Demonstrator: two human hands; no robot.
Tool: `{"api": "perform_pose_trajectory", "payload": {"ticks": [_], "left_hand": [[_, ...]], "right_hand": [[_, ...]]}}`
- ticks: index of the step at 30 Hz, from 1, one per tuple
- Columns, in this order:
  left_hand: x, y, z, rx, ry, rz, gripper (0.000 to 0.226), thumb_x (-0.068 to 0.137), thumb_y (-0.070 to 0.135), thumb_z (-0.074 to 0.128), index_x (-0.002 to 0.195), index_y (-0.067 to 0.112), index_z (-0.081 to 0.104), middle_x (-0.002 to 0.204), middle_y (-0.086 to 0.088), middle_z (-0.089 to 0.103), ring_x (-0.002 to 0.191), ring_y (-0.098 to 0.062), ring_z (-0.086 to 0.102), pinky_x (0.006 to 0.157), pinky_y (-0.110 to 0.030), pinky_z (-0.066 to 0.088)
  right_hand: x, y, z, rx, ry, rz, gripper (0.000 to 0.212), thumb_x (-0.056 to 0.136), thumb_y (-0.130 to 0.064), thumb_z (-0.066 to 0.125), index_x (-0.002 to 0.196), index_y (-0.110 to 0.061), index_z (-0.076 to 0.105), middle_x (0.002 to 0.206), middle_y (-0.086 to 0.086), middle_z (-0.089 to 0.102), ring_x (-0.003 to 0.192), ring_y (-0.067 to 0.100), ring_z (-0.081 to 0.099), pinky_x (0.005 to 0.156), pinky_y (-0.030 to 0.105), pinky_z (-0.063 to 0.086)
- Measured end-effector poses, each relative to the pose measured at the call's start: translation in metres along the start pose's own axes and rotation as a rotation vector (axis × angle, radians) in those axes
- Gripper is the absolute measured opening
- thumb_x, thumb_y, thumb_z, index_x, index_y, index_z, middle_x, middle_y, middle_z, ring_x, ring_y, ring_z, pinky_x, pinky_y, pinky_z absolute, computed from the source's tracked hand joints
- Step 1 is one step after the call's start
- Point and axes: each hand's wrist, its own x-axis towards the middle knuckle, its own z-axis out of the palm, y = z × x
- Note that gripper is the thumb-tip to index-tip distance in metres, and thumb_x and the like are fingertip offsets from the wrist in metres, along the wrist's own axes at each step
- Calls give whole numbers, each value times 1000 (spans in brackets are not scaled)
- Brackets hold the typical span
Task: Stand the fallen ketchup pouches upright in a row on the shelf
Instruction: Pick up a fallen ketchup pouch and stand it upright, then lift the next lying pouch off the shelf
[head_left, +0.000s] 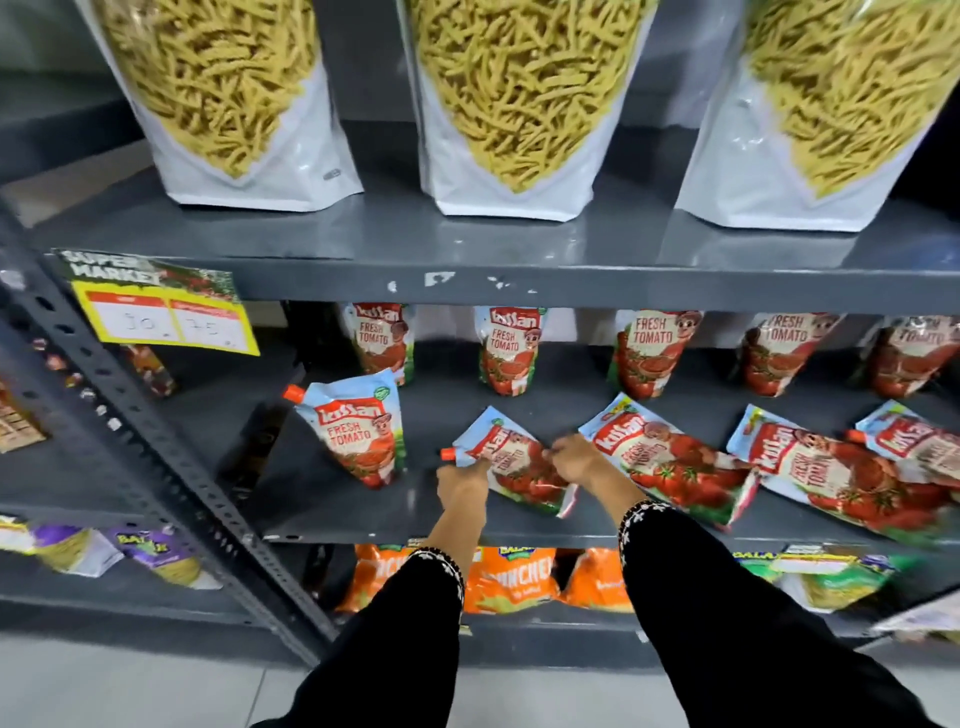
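grey metal shelf (332, 514) carries the ketchup pouches. both hands grip one tilted pouch (511, 462) at the front: the left hand (461, 480) beside its orange cap, the right hand (574, 460) at its upper edge. one upright pouch (359, 434) stands to its left; fallen pouches (670, 460) lie to its right.

Ketchup pouches (511, 465) are pale blue up top, red tomato print below, with orange-red caps. Shelf (363, 244) is dark grey. Snack bags (519, 104) up top are white with yellow sticks showing. Black sleeves (691, 571) have white embroidered cuffs. Yellow price tag (166, 317), orange packs (509, 577) below.
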Motion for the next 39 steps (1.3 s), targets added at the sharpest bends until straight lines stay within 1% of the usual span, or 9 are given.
{"api": "perform_pose_trajectory", "payload": {"ticks": [5,7,10,15,19,28,32,36,39], "left_hand": [[3,4,19,-78,126,-33,64,74,20,76,124,-8,48,122,-26,62,109,-39,62,90,-47,55],[-2,9,24,-106,169,-7,67,71,21,79,124,-7,48,125,-24,60,110,-38,61,92,-46,53],[-13,24,28,-42,281,136,69,71,28,80,121,-7,48,127,-24,58,114,-39,58,91,-44,50],[-27,52,22,171,323,641,54,77,29,73,106,-11,53,113,-28,58,114,-38,51,91,-46,44],[-28,38,14,249,227,764,31,81,25,70,88,1,52,102,-24,60,103,-33,54,87,-42,44],[-61,0,46,-154,216,330,51,78,31,74,108,-2,51,115,-19,60,103,-32,63,73,-30,45],[-77,-14,78,-176,97,195,46,83,31,67,114,-1,55,118,-21,65,106,-35,63,81,-35,49],[-88,-18,116,-32,-19,145,58,85,39,64,122,-5,55,125,-22,62,114,-37,58,91,-36,46],[-91,-18,146,64,-94,79,62,86,41,61,124,-9,53,126,-24,61,115,-37,59,93,-40,47]], "right_hand": [[11,15,-11,365,-126,81,8,83,-4,61,75,-4,62,76,7,60,63,15,54,51,14,43],[14,19,-15,427,-155,86,27,80,1,65,60,-10,49,64,3,52,56,12,49,38,8,38],[15,21,-16,627,-186,0,23,75,13,61,66,-7,56,79,10,61,81,24,60,71,26,49],[10,15,-14,863,-68,-151,48,65,28,51,109,11,57,85,12,63,74,24,59,62,29,48],[9,16,-2,886,3,-117,47,68,25,57,112,10,55,102,18,63,94,25,58,82,36,51],[-9,46,-19,760,161,-97,50,69,19,62,115,3,55,104,12,61,103,27,58,94,40,50],[-19,68,-42,680,314,-138,40,79,12,52,117,1,57,111,15,63,97,21,58,70,11,51],[-19,104,-74,357,471,-116,44,79,3,49,119,-8,62,121,19,66,116,33,59,100,40,48],[-7,133,-97,287,417,-21,40,83,-3,54,122,-7,60,128,19,62,120,34,56,103,43,46]]}}
